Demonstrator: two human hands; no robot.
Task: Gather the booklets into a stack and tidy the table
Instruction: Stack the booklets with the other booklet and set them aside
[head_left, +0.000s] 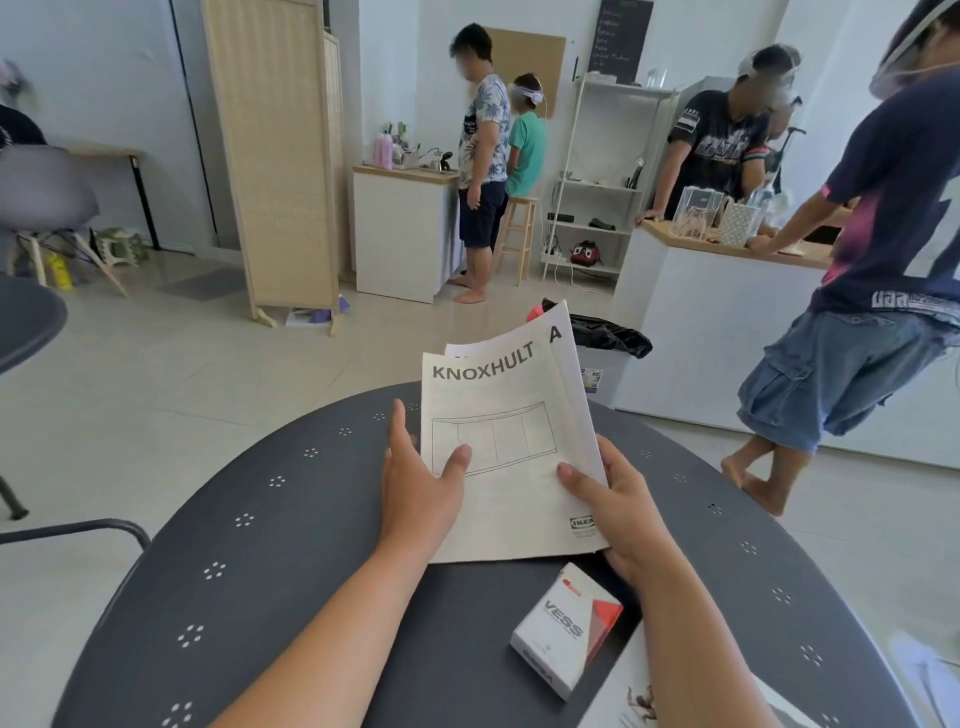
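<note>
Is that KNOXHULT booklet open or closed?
Closed. The KNOXHULT booklet shows its whole front cover, title and drawing, held between the left hand and right hand.

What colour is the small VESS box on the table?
The VESS box is white with a red-orange corner, seen in the head view.

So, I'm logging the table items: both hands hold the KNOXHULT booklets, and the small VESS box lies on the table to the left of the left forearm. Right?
Not quite. In the head view both hands, left hand and right hand, hold the KNOXHULT booklets, but the VESS box lies between the forearms.
</note>
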